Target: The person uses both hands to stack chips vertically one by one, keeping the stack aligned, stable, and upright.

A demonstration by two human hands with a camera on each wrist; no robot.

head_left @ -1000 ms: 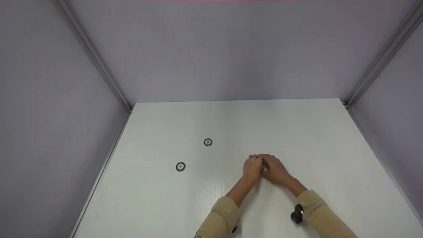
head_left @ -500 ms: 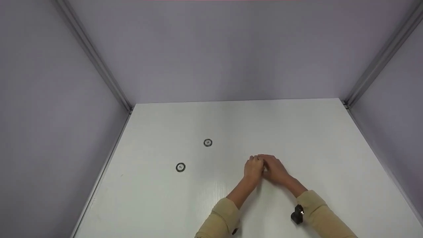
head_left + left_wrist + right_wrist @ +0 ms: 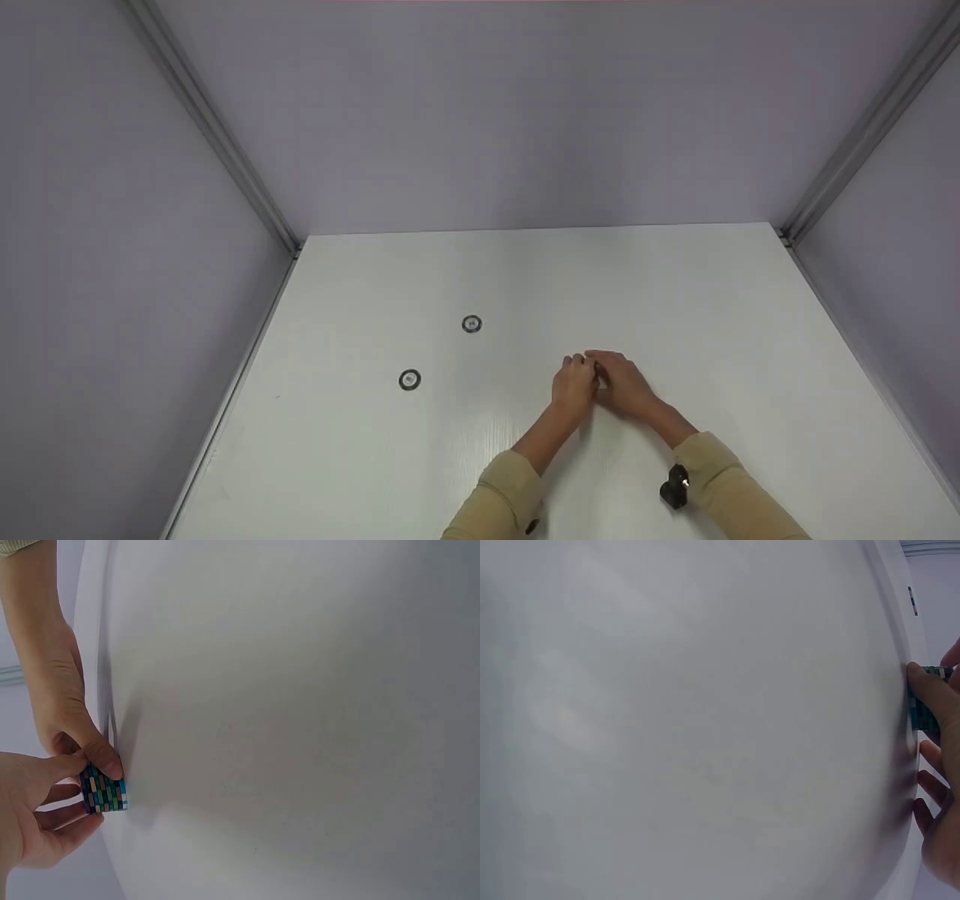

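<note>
Both hands pinch one small thing between them: the left hand (image 3: 574, 384) and right hand (image 3: 624, 384) meet fingertip to fingertip, each grip narrow on a small block with multicoloured brick-like stripes (image 3: 104, 793). It sits at the white bench (image 3: 525, 277), right of middle and toward the near edge; whether it rests on the surface or just above it I cannot tell. Two small dark rings (image 3: 409, 379) (image 3: 471, 323) lie well apart from the hands, toward the left edge. Judging from this, the block is being handled or adjusted in place. Any next move calls for one hand to keep a firm pinch.
</note>
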